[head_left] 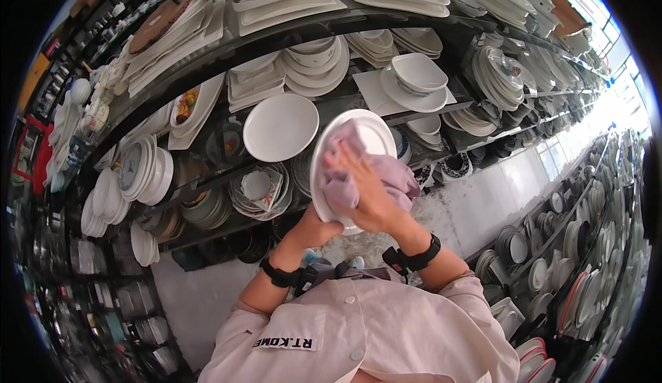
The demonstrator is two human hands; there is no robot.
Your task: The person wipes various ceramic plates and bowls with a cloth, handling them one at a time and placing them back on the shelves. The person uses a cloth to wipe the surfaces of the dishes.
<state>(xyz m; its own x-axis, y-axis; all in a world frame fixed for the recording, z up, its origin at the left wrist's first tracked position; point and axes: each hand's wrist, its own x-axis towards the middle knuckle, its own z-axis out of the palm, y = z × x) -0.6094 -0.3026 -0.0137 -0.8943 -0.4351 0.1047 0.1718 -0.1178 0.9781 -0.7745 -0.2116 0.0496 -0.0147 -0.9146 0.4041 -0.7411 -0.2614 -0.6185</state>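
A white round plate (378,136) is held up tilted in front of my chest. My left hand (314,230) grips its lower left rim, the fingers partly hidden behind it. Across the plate's face, my right hand (369,193) presses a pinkish-mauve cloth (398,177), which bunches under the fingers and hangs past the plate's right edge. The fingers of that hand are slightly blurred. Just left of the held plate, a white oval dish (281,128) rests at the shelf's front edge.
Dark shelves (200,57) full of stacked white dishes curve round in front. A square bowl (418,73) stands on a plate to the right of the oval dish. More plates (512,245) line the shelves at lower right. Pale floor (476,193) shows between the shelves.
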